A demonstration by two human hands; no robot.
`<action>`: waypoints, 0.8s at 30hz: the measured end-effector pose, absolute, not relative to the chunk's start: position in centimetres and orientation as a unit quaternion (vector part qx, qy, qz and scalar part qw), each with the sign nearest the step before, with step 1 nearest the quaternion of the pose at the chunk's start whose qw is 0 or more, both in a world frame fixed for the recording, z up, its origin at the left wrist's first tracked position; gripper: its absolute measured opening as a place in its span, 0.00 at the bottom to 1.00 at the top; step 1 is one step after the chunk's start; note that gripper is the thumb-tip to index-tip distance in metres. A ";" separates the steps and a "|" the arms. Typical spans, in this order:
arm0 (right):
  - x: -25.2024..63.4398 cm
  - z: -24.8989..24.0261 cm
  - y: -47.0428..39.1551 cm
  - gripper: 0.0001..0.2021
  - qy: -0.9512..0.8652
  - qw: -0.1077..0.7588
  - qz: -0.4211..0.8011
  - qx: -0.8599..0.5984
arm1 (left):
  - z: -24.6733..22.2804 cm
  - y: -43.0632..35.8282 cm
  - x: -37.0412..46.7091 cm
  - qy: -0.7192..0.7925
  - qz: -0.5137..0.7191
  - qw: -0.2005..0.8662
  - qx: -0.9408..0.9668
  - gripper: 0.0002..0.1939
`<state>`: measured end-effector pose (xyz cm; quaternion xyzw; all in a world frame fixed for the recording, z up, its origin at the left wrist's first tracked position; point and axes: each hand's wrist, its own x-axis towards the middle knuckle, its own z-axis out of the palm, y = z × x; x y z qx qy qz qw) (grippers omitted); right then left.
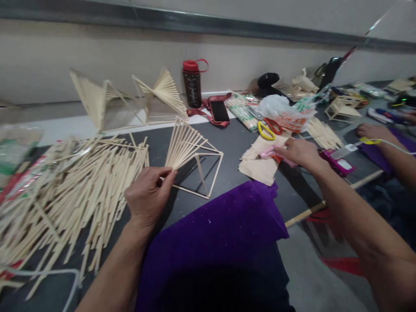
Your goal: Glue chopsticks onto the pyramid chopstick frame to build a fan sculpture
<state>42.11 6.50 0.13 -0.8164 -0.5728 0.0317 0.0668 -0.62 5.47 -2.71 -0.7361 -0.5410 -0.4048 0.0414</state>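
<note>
My left hand (149, 190) pinches the lower corner of a fan-shaped stick structure (191, 151), which rests on the dark table (229, 162). The structure's thin sticks spread upward from near my fingertips, and an open stick frame extends to its right. My right hand (300, 154) reaches out over a brown cardboard piece (263, 167), its fingers closed on a pink tool (268, 152) whose shape is partly hidden. Yellow-handled scissors (266, 131) lie just beyond the cardboard. A purple cloth (224, 221) drapes over the near table edge.
Loose sticks (94, 186) heap at the left. Finished-looking fan structures (159, 97), a red-capped bottle (192, 84) and a phone (219, 112) stand or lie behind. Right: plastic bags (276, 108), a magenta glue gun (338, 162), another person's hand (373, 132).
</note>
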 end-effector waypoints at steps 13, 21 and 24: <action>24.1 0.1 13.7 0.09 -0.666 0.443 0.223 -0.558 | -3.0 5.3 -0.6 -0.510 -0.419 0.062 -0.749 0.04; 22.6 -3.4 13.4 0.11 -0.486 0.544 0.441 -0.523 | -3.2 5.4 -0.7 -0.490 -0.428 0.074 -0.756 0.03; 22.4 -3.5 13.3 0.11 -0.470 0.550 0.473 -0.503 | -3.2 5.4 -0.7 -0.487 -0.430 0.083 -0.756 0.03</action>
